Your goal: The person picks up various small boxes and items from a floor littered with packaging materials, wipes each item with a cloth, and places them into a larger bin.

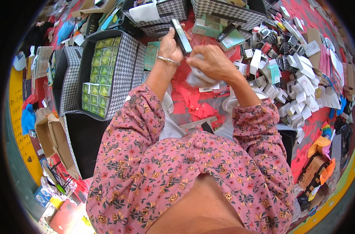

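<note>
My left hand [170, 46], with a silver bangle at its wrist, grips a slim dark box [181, 37] with a pale green face. It holds the box tilted, its lower end toward my right hand. Bunched in my closed right hand [213, 61] is a whitish cloth [200, 78], just below the box's lower end. Whether the cloth touches the box I cannot tell. Beyond my right hand, a dark and pale green box [232, 38] lies beside a clear-sided green pack [209, 25].
A houndstooth storage box [134, 64] at the left holds rows of small green boxes [101, 58]. More houndstooth bins [230, 15] stand at the far side. Many small white boxes [304, 85] and dark items are heaped at the right. An opened cardboard carton [48, 136] sits at the left.
</note>
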`<state>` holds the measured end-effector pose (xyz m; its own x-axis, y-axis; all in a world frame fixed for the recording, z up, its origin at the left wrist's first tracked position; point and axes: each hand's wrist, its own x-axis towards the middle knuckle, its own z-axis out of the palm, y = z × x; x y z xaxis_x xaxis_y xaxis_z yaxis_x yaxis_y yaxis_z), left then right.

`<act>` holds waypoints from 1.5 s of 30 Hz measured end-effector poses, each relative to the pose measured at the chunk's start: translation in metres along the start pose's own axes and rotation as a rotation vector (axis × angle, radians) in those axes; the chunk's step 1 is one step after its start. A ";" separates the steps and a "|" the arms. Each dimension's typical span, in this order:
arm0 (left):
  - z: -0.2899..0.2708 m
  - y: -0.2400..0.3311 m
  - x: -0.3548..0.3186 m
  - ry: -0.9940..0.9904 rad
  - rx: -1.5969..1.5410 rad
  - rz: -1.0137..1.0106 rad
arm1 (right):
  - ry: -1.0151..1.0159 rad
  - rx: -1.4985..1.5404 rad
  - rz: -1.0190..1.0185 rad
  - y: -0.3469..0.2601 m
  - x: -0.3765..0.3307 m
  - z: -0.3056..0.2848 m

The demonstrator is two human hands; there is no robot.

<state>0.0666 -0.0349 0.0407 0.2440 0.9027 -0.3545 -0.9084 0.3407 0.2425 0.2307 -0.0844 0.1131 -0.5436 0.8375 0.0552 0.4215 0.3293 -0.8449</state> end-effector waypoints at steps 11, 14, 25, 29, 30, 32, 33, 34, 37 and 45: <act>0.022 -0.033 -0.021 -0.401 0.231 -0.548 | 0.874 -0.213 0.035 0.040 -0.028 -0.027; -0.002 -0.044 -0.044 -0.237 0.608 -0.358 | 0.982 0.024 0.282 0.038 -0.021 0.013; 0.004 -0.077 -0.081 0.097 0.632 -0.614 | 0.875 0.020 0.474 0.029 -0.222 -0.002; -0.014 -0.062 -0.073 0.017 0.567 -0.581 | 1.230 -0.808 1.003 0.045 -0.393 -0.051; -0.025 -0.047 -0.068 0.015 0.502 -0.643 | 1.179 -0.895 1.231 0.031 -0.433 -0.061; -0.035 -0.041 -0.054 -0.046 0.487 -0.671 | 1.118 -1.024 1.669 0.004 -0.511 -0.053; -0.037 -0.042 -0.048 -0.066 0.507 -0.654 | 1.121 -0.997 1.917 0.003 -0.551 -0.036; -0.029 -0.047 -0.049 -0.070 0.526 -0.639 | 1.064 -0.866 2.161 0.009 -0.582 -0.018; -0.002 -0.069 -0.052 -0.079 0.543 -0.611 | 1.202 -0.529 2.166 0.040 -0.647 0.011; 0.009 -0.073 -0.048 -0.039 0.604 -0.586 | 1.286 -0.385 1.907 0.039 -0.711 -0.051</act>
<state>0.1244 -0.1007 0.0483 0.6411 0.5404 -0.5450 -0.2961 0.8293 0.4740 0.6706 -0.6453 0.0679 0.9900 -0.1215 -0.0718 -0.1352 -0.9627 -0.2342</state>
